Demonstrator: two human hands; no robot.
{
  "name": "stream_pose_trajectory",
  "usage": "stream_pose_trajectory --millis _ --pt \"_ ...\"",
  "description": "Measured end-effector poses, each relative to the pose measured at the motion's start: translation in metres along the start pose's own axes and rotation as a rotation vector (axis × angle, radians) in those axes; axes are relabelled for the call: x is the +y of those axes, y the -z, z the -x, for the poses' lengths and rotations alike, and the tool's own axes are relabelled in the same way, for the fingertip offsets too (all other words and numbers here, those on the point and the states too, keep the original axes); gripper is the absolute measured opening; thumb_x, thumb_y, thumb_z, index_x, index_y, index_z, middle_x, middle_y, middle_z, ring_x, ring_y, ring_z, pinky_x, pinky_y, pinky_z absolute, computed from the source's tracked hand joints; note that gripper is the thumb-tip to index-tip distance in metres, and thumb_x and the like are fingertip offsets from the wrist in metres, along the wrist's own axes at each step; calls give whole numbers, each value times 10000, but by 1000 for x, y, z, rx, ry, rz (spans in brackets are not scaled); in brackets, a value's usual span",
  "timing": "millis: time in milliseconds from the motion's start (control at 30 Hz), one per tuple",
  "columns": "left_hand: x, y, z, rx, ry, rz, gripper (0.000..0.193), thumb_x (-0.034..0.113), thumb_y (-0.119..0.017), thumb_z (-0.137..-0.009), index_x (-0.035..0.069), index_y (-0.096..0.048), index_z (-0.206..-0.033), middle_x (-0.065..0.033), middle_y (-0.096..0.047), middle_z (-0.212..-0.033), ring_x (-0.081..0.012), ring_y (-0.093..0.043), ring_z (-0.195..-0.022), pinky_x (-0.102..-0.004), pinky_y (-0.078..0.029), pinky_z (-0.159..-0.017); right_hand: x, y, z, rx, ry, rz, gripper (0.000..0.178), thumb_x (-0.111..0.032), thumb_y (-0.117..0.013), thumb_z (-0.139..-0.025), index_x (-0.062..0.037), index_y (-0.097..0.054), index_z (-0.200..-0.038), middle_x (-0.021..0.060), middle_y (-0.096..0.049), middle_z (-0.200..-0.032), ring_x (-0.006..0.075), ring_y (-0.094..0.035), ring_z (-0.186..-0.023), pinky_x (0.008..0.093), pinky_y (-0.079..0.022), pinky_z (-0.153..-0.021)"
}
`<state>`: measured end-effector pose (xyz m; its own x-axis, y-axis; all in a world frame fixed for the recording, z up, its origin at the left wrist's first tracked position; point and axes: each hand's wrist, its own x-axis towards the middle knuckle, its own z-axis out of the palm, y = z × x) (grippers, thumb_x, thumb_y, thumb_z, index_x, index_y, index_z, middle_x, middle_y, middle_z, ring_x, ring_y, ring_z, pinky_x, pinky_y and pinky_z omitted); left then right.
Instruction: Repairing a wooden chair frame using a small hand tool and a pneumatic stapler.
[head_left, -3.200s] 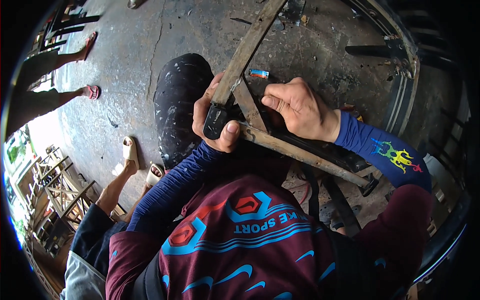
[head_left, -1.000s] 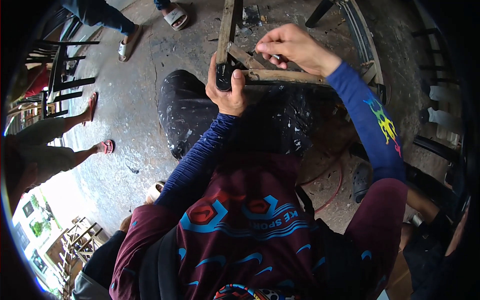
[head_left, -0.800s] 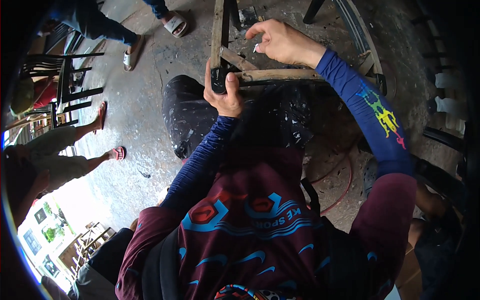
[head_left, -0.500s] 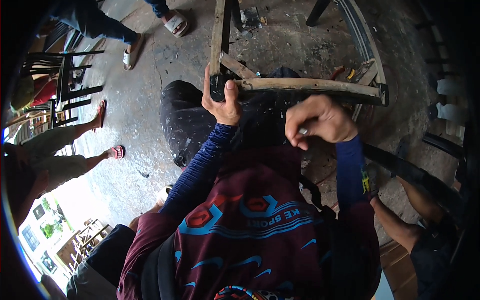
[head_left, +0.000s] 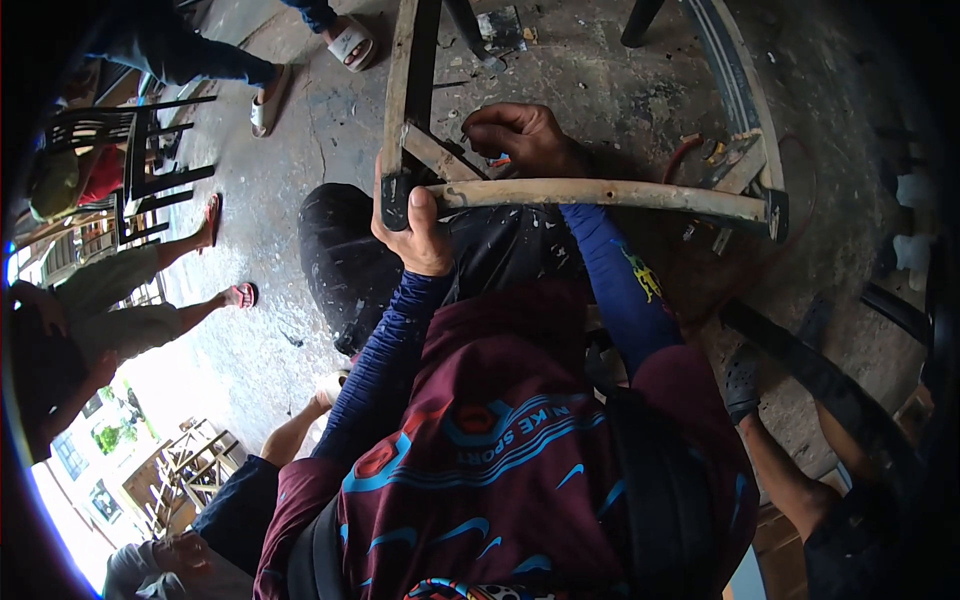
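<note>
A wooden chair frame (head_left: 620, 194), its black finish worn to bare wood along the edges, rests across my lap. My left hand (head_left: 412, 238) is closed round its near left corner, thumb on top. A short corner brace (head_left: 440, 155) sits just inside that corner. My right hand (head_left: 535, 140) is inside the frame, beyond the near rail, with the forearm passing beneath the rail. Its fingers are curled and pinched together beside the brace. Whatever they hold, if anything, I cannot make out. Another brace (head_left: 738, 168) spans the right corner.
A person in white slides (head_left: 352, 45) stands at the far left; another in red flip-flops (head_left: 240, 295) is at the left, near black chairs (head_left: 145, 180). A dark curved wooden piece (head_left: 820, 365) and another person's leg (head_left: 785, 470) are at the right. A red item (head_left: 682, 152) lies on the paint-spotted floor.
My right hand has moved from the near side of the rail to inside the frame, up and to the left. The frame and my left hand have shifted slightly left and nearer.
</note>
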<state>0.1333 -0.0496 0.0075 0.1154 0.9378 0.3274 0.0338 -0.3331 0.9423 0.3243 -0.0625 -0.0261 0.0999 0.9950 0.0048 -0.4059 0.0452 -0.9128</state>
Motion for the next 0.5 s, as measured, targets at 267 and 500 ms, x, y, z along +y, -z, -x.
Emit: stream_pose_trajectory --millis 267,500 --pt "-8 16 15 -66 136 -34 609 544 -565 -919 -3 -591 -1186 -90 -643 -1079 -216 -623 -944 -348 -500 -850 12 -1 -4 -142 338 40 72 50 -654 -903 21 -682 -962 67 -672 -945 140 -631 -894 278 -503 -813" --pt "2 7 21 -14 316 207 847 616 -626 -858 -65 -496 -1345 -177 -629 -1220 -276 -637 -1068 -391 -523 -930 31 -7 -10 -109 356 -154 90 23 -700 -881 -7 -709 -966 63 -696 -904 135 -665 -863 269 -524 -776"
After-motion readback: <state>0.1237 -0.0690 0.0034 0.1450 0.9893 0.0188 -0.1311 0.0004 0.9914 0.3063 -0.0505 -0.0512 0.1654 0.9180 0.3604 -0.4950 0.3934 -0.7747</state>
